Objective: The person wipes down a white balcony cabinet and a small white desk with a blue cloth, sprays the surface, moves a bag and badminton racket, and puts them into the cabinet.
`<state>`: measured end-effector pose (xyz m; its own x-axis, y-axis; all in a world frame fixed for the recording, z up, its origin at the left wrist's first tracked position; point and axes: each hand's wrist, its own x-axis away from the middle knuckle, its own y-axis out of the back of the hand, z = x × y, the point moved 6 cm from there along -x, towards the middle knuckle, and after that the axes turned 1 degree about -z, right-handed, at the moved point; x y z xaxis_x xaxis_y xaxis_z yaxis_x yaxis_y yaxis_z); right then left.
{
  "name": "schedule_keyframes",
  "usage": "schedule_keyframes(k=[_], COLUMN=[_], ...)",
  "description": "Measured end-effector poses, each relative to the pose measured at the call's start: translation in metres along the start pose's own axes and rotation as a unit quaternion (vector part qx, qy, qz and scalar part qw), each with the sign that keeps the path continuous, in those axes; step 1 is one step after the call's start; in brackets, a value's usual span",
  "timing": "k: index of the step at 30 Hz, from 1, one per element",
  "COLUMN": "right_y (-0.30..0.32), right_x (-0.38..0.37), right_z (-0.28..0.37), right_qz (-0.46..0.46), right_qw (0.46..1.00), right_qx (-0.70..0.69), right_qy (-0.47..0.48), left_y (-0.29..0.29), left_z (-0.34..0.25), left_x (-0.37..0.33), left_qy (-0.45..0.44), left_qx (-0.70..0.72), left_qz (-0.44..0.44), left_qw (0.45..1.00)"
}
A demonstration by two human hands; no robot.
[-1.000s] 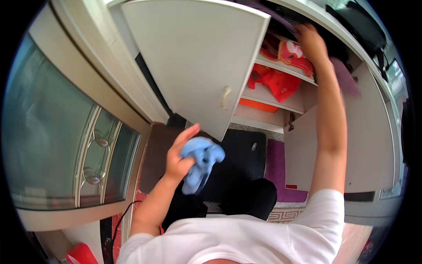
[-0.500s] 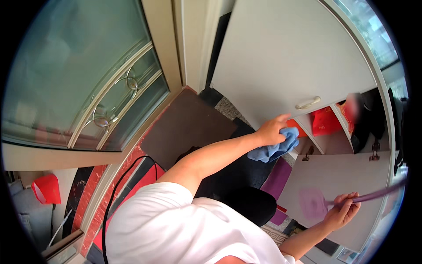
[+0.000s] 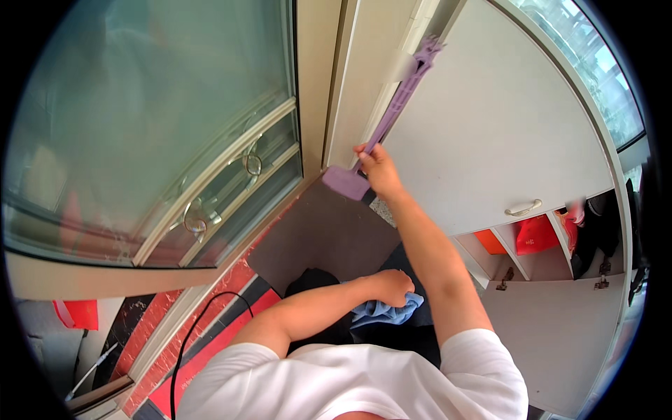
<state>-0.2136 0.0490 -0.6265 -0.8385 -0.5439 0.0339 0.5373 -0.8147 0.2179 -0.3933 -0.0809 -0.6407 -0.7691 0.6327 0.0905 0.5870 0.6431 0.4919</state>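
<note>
Purple paddle [image 3: 394, 112] slants before me between the door frame and the cabinet, its flat end over the brown mat's top edge. On my far left stands the glass door [image 3: 161, 105], with a black cord [image 3: 183, 336] curving over the red-edged floor below it. Rightward, the brown mat [image 3: 329, 234] gives bare room beside the door's lower edge. My left hand [image 3: 392, 287] clutches a bunched blue cloth [image 3: 388, 313] near my lap. My right hand [image 3: 379, 170] grips the paddle's shaft just above its flat end. Whether the paddle touches anything, I cannot tell. Further right are 2 cabinet doors: 1 tall, with a handle [image 3: 523, 208], and 1 swung open by shelves holding a red bag [image 3: 535, 235].
</note>
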Motion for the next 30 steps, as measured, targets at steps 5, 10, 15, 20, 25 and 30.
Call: schedule_keyframes(k=[5,10,15,20,25,30], right_y=[-0.057,-0.069,-0.018,0.120,0.293,0.343], right_x=[-0.034,-0.058,-0.043,0.131,0.420,0.644], right_z=[-0.052,-0.063,-0.046,0.080,0.179,0.222], right_qz=[0.030,0.040,-0.077,-0.167,-0.591,-0.734], right_qw=[0.986,0.990,0.961,0.934,0.485,0.258], right_qx=[-0.044,0.089,0.261,0.249,0.632,0.628], right_qy=[-0.157,-0.098,0.042,0.194,0.124,0.009], left_y=[0.000,0.025,-0.010,0.001,-0.015,-0.059], left_z=[0.015,0.000,0.024,0.040,0.050,0.010], left_x=[0.021,0.042,0.012,-0.007,-0.037,-0.060], left_qy=[-0.047,-0.055,0.010,-0.007,0.009,-0.061], left_qx=[0.104,0.167,0.079,-0.023,0.026,0.113], left_qz=[-0.077,-0.102,0.051,0.100,0.124,0.203], left_qw=[0.990,0.979,0.996,0.995,0.992,0.971])
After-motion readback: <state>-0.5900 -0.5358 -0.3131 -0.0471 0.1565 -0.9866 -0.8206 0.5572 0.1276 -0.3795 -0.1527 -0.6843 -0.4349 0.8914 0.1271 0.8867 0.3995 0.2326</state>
